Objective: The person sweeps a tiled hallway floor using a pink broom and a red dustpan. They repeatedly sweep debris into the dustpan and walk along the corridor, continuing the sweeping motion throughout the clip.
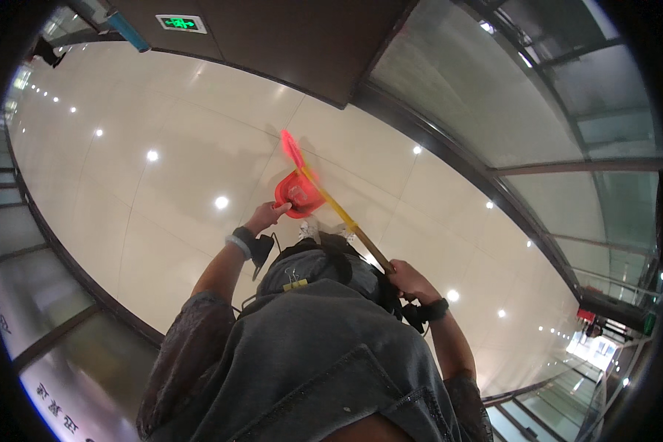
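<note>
Gripped at its rim, a red plastic bucket point(305, 198) hangs from my left hand point(266, 216) in front of my feet. Something pale, which I cannot make out, shows inside it. My right hand point(411, 280) is closed around the lower end of a long yellow handle point(337, 207), by my right hip. That handle slants up and left, passing over the bucket's right side. At its far end is a bright pinkish-red head point(291, 148), fuzzy like a duster or brush, beyond the bucket. Blur hides whether the head touches the floor.
Glossy beige floor tiles point(188, 166) reflect ceiling lights. A dark wall panel point(293, 44) with a lit green exit sign point(180, 24) stands ahead. Framed glass panels point(580, 210) run along the right, and more glass point(16, 265) lines the left. Someone's dark-clothed legs point(48, 52) show at far upper left.
</note>
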Demonstrator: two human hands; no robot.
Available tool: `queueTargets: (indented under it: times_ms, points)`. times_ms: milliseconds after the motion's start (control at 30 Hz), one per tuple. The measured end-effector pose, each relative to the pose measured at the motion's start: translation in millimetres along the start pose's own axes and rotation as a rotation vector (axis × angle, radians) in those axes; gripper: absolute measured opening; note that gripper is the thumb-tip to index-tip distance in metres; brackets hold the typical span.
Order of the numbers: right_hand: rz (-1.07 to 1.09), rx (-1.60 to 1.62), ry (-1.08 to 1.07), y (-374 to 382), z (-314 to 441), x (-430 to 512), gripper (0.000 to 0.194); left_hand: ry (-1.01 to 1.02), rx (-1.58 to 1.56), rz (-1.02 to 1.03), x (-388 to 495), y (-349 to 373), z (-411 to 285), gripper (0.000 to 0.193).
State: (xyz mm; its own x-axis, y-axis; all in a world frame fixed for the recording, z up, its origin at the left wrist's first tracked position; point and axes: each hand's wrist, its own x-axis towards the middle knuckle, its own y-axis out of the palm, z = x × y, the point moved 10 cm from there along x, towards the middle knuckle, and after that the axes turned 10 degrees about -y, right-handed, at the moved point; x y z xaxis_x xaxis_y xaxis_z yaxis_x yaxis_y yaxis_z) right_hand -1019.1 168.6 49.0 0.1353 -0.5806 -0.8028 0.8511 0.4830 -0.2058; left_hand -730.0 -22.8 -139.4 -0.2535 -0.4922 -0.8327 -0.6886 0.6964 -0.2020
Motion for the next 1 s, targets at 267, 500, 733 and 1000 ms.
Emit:
queueTargets:
  times_ms: [267, 500, 733, 1000]
  points:
    - [-0.174, -0.323, -0.155, -69.4, 60.3, 138.0, 0.026, -0.255, -0.558, -0.148, -17.3, -15.4, 61.0, 0.066]
    - [-0.019, -0.36, -0.079, -10.7, 63.0, 205.3, 0.028, -0.301, -0.776, -0.249, -23.9, -21.9, 92.1, 0.053]
    - [0.348, -0.127, 0.03, 5.0, 36.9, 106.0, 0.013, -0.216, -0.688, -0.191, -10.3, -30.0, 88.3, 0.066]
    - [0.232, -0.094, -0.079, -2.2, 62.6, 94.6, 0.012, -0.201, -0.761, -0.147, -24.1, -26.4, 82.7, 0.078]
